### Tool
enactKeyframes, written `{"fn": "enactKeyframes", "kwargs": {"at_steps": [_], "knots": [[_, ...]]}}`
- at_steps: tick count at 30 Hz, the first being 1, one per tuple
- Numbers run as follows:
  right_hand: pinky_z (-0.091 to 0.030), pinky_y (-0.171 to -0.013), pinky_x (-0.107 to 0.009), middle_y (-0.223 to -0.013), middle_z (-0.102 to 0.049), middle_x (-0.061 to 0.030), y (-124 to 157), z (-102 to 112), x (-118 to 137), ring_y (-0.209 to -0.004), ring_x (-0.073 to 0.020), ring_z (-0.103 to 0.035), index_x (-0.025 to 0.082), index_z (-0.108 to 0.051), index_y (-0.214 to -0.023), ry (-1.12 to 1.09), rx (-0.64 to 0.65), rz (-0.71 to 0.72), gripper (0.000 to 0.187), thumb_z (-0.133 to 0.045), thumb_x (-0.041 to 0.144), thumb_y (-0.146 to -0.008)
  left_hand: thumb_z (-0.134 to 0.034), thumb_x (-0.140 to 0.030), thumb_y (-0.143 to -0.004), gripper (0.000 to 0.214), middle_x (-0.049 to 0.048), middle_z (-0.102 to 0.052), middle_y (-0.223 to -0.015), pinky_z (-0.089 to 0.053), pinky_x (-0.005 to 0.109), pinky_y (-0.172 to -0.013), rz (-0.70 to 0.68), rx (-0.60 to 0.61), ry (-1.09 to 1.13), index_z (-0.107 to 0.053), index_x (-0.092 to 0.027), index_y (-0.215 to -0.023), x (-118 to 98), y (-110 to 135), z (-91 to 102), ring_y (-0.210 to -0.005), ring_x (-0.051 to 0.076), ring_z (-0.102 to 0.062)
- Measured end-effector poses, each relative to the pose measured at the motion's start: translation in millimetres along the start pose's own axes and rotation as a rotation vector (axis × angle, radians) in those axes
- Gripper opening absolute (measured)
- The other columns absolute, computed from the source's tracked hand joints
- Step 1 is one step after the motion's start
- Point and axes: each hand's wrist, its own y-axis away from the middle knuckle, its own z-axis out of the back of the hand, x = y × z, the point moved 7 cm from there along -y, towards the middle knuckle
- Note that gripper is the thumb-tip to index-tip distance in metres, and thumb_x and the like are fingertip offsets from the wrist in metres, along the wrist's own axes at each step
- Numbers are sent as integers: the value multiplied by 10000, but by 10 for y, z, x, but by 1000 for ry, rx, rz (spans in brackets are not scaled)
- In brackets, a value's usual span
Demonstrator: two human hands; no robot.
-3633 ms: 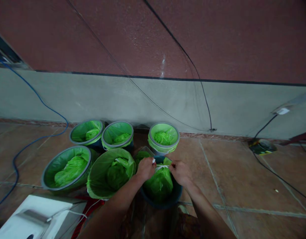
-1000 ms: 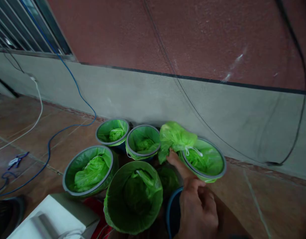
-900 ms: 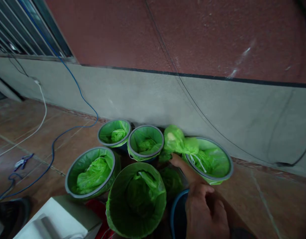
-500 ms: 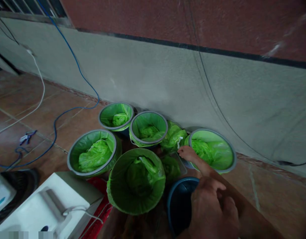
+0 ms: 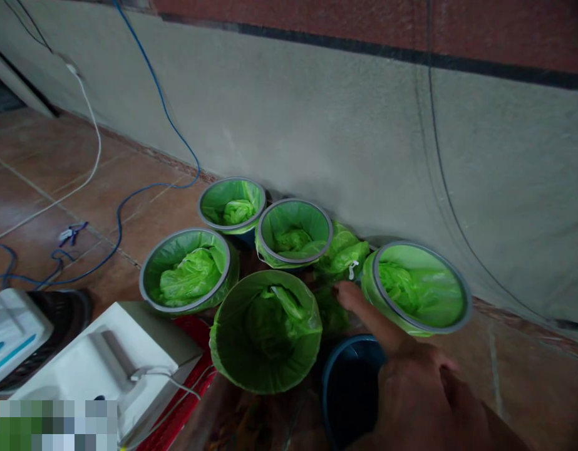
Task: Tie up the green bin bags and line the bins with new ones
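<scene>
My right hand [image 5: 350, 294] reaches out low, its fingers bunched together. It is just below a crumpled green plastic bag [image 5: 340, 250] with a white tie, and beside a grey-rimmed bin [image 5: 461, 313] lined with green plastic. Anything between its fingertips is hidden. Nearer the camera, my left hand [image 5: 418, 388] overlaps my right forearm; dim light and blur obscure its fingers, and contact is unclear. A dark blue bucket [image 5: 329, 388] stands beside it. To the left is a bin [image 5: 216, 351] with a green liner folded over its edge and bunched plastic inside.
Other green-lined bins with grey rims [image 5: 145, 275] cluster by the pale wall [image 5: 317, 119]. A white boxy appliance [image 5: 96, 382] stands over something red at lower left. Blue cable [image 5: 119, 232] and white cable [image 5: 98, 144] cross the tiled floor.
The view has shifted, so the bins appear farther right and slightly higher. Relative to the bins, my right hand is a little lower and farther left. My left hand covers more of my right forearm.
</scene>
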Motion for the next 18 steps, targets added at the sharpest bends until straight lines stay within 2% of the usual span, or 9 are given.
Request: {"fn": "enactKeyframes", "kwargs": {"at_steps": [2, 3, 5, 8, 10, 12, 15, 16, 18], "knots": [[-376, -710, -276, -598, -588, 0, 31, 160, 105, -674, -139, -547, 163, -650, -558, 57, 44, 57, 150, -710, 101, -680, -458, -267, -841, 261, 84, -698, -965, -472, 332, -775, -60, -7, 5, -686, -237, -965, -16, 7, 2, -869, 223, -628], [-374, -722, -278, -680, -634, -15, 56, 286, 151, -706, -149, -556, 171, -688, -631, 73, 18, 81, 84, -691, 164, -715, -456, -272, -845, 264, 83, -697, -970, -472, 328, -780, -81, -1, -2, -686, -235, -969, -25, 12, -1, -871, 221, -626], [-378, -724, -283, -794, -674, -35, 126, 549, 214, -719, -159, -562, 176, -712, -733, 111, -57, 107, 137, -627, 276, -775, -457, -281, -847, 277, 84, -693, -992, -466, 334, -820, -118, 19, -27, -682, -221, -996, -46, 22, -8, -887, 225, -624], [-372, -643, -291, -686, -650, -33, 264, 840, 241, -595, -154, -529, 169, -692, -718, 144, -117, 88, 208, -579, 329, -786, -459, -290, -845, 305, 89, -683, -1013, -456, 349, -868, -149, 33, -49, -669, -196, -1045, -47, 36, -16, -903, 234, -619], [-354, -575, -293, -583, -596, -12, 367, 982, 249, -516, -145, -491, 169, -683, -756, 57, -165, 47, 247, -561, 380, -799, -468, -297, -840, 305, 88, -678, -1006, -458, 347, -864, -171, 40, -60, -667, -192, -1045, -39, 52, -32, -893, 233, -618], [-333, -522, -288, -515, -533, 8, 468, 1040, 306, -472, -133, -450, 171, -659, -721, -44, -160, 33, 295, -572, 444, -791, -480, -301, -833, 298, 84, -674, -997, -460, 345, -865, -196, 58, -72, -663, -193, -1041, -43, 76, -57, -884, 230, -618], [-363, -531, -280, -516, -532, 10, 593, 954, 522, -510, -129, -457, 188, -622, -615, -166, 43, 92, 306, -673, 470, -724, -490, -273, -820, 298, 88, -665, -1024, -459, 353, -887, -215, 60, -89, -642, -183, -1059, -95, 102, -42, -902, 232, -614], [-388, -552, -278, -539, -556, 9, 627, 960, 591, -535, -132, -481, 195, -630, -631, -248, 64, 94, 301, -699, 478, -706, -495, -259, -813, 310, 93, -659, -1044, -458, 358, -898, -214, 43, -97, -628, -178, -1080, -123, 100, -9, -919, 236, -612], [-425, -590, -270, -590, -597, 19, 676, 1051, 686, -569, -130, -522, 210, -651, -692, -441, 3, 52, 296, -747, 488, -663, -504, -223, -797, 371, 103, -637, -1102, -449, 365, -930, -208, -42, -106, -584, -172, -1156, -184, 73, 116, -979, 243, -601]]}}
